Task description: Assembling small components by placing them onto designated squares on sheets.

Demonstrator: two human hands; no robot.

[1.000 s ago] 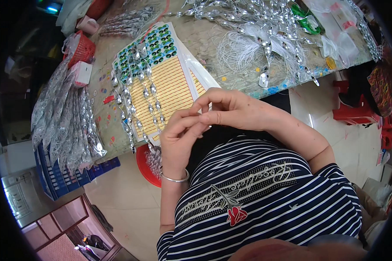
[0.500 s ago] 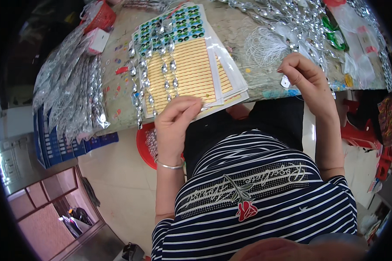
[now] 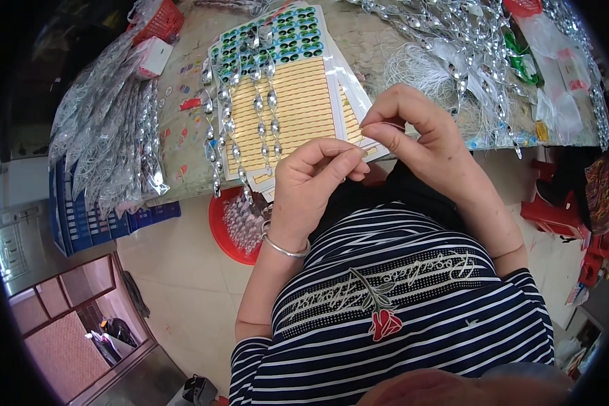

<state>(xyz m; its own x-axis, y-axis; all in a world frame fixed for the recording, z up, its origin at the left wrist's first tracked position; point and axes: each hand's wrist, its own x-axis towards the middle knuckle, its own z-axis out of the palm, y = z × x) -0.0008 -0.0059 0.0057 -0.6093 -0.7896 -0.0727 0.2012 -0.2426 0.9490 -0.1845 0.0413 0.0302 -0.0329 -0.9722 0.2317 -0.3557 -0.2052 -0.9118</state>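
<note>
In front of my body, both hands are close together with fingertips pinched. My left hand (image 3: 312, 177), with a silver bangle at its wrist, appears to hold a fine thread, though little of it shows. My right hand (image 3: 419, 139) is just to the right and slightly farther away, also pinching what looks like thread. Beyond the left hand, strands of silver faceted beads (image 3: 258, 101) lie over a gold striped sheet (image 3: 298, 95) and hang past the table edge. A bundle of white threads (image 3: 413, 71) lies beyond the right hand.
Bagged silver bead strands (image 3: 108, 122) drape over the table's left end, beside a white box (image 3: 154, 55) and red basket (image 3: 162, 24). More bead strands (image 3: 453, 40) cover the far right. A red basin (image 3: 218, 230) of clear beads stands below the table.
My right hand has come left and inward, up beside the left. My left hand has shifted right, away from the bead strands. Both now meet at the fingertips' level.
</note>
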